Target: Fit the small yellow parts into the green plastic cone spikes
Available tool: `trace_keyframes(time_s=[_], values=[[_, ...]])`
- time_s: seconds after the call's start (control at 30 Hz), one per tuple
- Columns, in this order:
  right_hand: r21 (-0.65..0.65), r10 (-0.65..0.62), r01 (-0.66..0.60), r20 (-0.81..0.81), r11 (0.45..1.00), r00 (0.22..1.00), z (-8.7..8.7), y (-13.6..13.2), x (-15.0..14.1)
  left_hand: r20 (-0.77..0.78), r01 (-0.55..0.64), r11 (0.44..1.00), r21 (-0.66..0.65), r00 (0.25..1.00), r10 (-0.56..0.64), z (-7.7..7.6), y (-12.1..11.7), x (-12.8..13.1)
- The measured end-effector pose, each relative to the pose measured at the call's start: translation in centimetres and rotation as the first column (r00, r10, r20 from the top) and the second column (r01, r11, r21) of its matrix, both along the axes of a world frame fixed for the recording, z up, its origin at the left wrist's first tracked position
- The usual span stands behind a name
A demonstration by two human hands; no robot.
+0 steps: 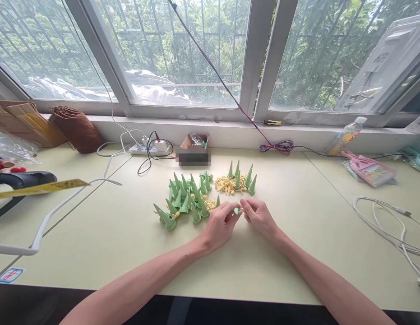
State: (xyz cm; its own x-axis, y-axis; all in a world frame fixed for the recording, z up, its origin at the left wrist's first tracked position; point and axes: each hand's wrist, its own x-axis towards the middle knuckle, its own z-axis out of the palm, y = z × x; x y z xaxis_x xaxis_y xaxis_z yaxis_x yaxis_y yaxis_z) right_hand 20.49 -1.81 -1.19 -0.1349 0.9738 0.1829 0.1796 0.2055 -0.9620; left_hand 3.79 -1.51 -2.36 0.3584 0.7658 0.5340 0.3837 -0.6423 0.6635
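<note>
My left hand (219,225) is closed around a small green plastic cone (236,211), whose tip shows between the fingers. Close against it, my right hand (261,217) pinches its thumb and fingers together at the cone's other side. A tiny pale bit shows there, too small to name. Just beyond my left hand lies a cluster of green cones (182,198) with flared bases, some upright and some tilted, with a few yellow pieces among them. Farther back sits a heap of small yellow plastic pieces (226,185), with several upright green cones (249,178) in and beside it.
At the back of the table (297,253) stand a small open box (195,142) and a power strip (145,148). A pink dustpan (370,169), a bottle (347,135) and a white cable (382,230) lie right. A brown pouch (76,128) and a yellow strip (40,188) are left.
</note>
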Motion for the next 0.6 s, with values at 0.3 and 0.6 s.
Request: trace_keyframes(time_s=[0.3, 0.6], values=[[0.099, 0.011, -0.019, 0.084, 0.995, 0.996, -0.56, -0.08, -0.01, 0.090, -0.032, 0.999, -0.043, 0.995, 0.036, 0.24, -0.21, 0.01], [0.160, -0.006, -0.009, 0.093, 0.987, 0.996, -0.20, -0.40, -0.12, 0.226, -0.011, 0.974, -0.226, 0.972, 0.063, 0.23, 0.03, -0.13]])
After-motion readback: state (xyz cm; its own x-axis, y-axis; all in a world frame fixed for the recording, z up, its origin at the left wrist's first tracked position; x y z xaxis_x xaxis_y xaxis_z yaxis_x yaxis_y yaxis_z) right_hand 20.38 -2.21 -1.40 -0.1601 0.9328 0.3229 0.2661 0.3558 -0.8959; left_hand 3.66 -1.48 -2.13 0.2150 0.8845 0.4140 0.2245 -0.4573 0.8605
